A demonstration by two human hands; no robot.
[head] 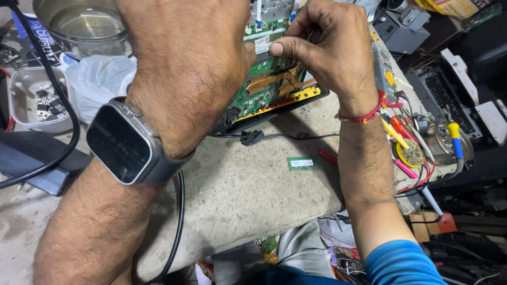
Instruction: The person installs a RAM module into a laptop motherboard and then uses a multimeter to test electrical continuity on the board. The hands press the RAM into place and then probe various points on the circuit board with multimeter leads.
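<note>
Right hand (330, 50), at one o'clock in the frame: thumb and forefinger pressed together in a pinch at the upper edge of the green circuit board (269, 79); what sits between the tips is too small to tell. A red thread bracelet (364, 115) circles that wrist, blue sleeve (401, 264) at five o'clock. Left hand (190, 58), at eleven o'clock, seen from the back, knuckles against the board's left edge; its fingers are hidden, so whether it grips cannot be told. Dark smartwatch (124, 142) on that wrist. The board stands tilted at twelve o'clock, between both hands, orange flex strips across it, yellow strip along its lower edge, resting on a worn grey bench pad (248, 184). Out from the board: black cable with a connector (252, 137) just below it; small green memory stick (302, 163) lying flat at centre. At three o'clock, a yellow-handled tool (454, 138) among red wires. At ten o'clock, a white tray of small parts (39, 100); steel bowl (82, 24) above it.
</note>
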